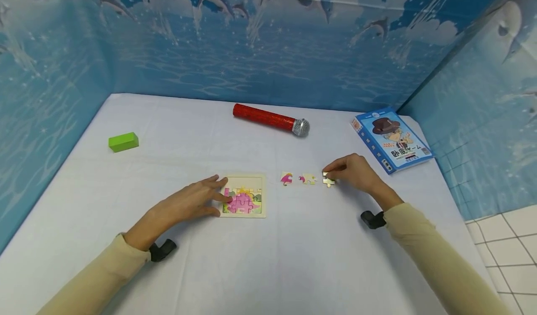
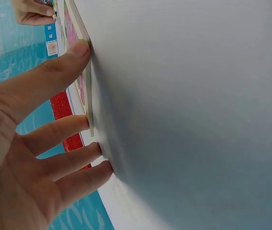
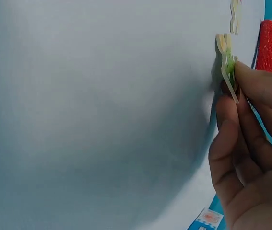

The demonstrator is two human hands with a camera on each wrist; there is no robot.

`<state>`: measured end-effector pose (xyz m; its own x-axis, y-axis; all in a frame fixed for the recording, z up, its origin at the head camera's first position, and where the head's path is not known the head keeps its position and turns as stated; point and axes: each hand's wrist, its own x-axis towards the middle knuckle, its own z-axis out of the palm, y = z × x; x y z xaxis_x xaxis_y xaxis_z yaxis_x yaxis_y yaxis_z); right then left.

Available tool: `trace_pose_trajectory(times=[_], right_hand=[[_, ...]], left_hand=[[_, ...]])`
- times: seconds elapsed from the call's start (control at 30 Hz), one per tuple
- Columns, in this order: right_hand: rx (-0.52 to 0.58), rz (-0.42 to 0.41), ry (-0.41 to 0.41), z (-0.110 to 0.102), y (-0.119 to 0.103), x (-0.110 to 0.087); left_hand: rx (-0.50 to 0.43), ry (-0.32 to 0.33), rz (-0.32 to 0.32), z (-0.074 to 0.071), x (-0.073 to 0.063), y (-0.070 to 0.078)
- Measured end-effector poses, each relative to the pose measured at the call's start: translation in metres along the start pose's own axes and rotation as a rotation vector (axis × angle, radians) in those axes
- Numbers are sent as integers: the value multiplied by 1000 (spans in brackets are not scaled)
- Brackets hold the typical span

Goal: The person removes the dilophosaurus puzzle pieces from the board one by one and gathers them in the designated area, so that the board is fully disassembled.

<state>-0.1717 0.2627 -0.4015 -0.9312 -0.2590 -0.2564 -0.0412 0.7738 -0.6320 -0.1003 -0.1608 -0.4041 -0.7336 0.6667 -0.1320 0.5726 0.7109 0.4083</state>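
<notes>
My left hand (image 1: 189, 203) rests at the left side of a wooden jigsaw tray (image 1: 264, 196), its fingers spread and fairly straight. In the left wrist view the thumb (image 2: 64, 67) touches the tray's edge. Fitted pieces inside make up a pink picture with yellow and green parts; the fingers cover some of its left side. To the right, my right hand (image 1: 355, 171) pinches a jigsaw piece (image 1: 328, 182) between thumb and fingers. The right wrist view shows this piece (image 3: 226, 60) tilted, with green and yellow on it. Two loose pieces, one pink (image 1: 286, 179) and one mostly pale yellow (image 1: 309, 179), lie between tray and hand.
A red microphone (image 1: 268, 118) with a silver head lies at the back of the white table (image 1: 235, 268). The green block (image 1: 123, 142) is far left. A blue game box (image 1: 392, 140) sits at the back right. Dolphin-print curtains (image 1: 268, 49) enclose the back and sides.
</notes>
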Motion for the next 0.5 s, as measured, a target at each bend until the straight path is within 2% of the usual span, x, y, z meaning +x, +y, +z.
trace_pose_trajectory(times=[0.13, 0.37, 0.5], right_hand=[[-46, -15, 65, 8, -1, -2], [-141, -110, 166, 19, -3, -5], [-230, -171, 201, 28, -20, -5]], left_hand=[[-2, 7, 4, 1, -1, -1], [7, 17, 2, 1, -1, -2], [-4, 18, 0, 0, -1, -3]])
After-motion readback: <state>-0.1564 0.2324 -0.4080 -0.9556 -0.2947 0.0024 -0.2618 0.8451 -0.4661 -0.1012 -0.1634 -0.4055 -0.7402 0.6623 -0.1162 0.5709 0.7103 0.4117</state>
